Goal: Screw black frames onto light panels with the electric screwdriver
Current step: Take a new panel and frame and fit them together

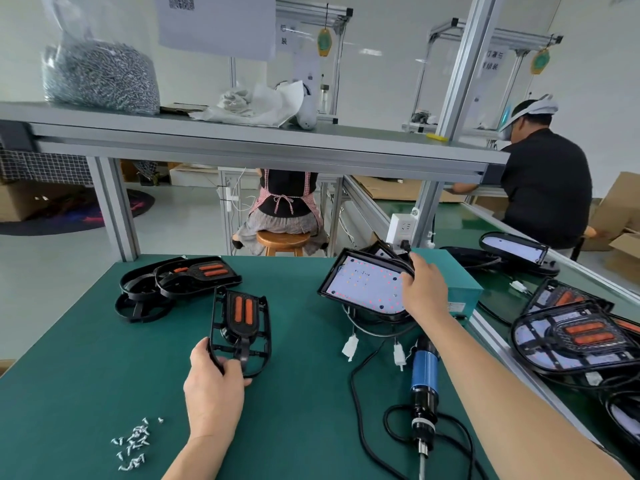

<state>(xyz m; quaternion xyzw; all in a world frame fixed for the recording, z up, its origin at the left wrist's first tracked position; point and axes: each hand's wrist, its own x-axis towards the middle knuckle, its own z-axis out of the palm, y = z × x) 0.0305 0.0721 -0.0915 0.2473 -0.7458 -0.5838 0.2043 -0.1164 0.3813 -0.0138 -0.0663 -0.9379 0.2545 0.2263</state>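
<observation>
On the green table (86, 375), near the middle, the left hand (214, 386) holds a black frame (240, 327) by its near end; the fingers are curled under the rim and the thumb lies on top of it. The frame has two orange strips and points away to the far side. To the right, the right hand (424, 289) grips the right edge of a light panel (367, 284), with the fingers bent around the edge. The panel is tilted, its white face with small LEDs turned toward the camera, and its wires with white connectors lie below it on the table. The electric screwdriver (424, 386) lies on the table under the right forearm, and no hand touches it. A small heap of screws (133, 443) lies near the left corner. More black frames (180, 278) are stacked at the far left of the table, well apart from the panel.
</observation>
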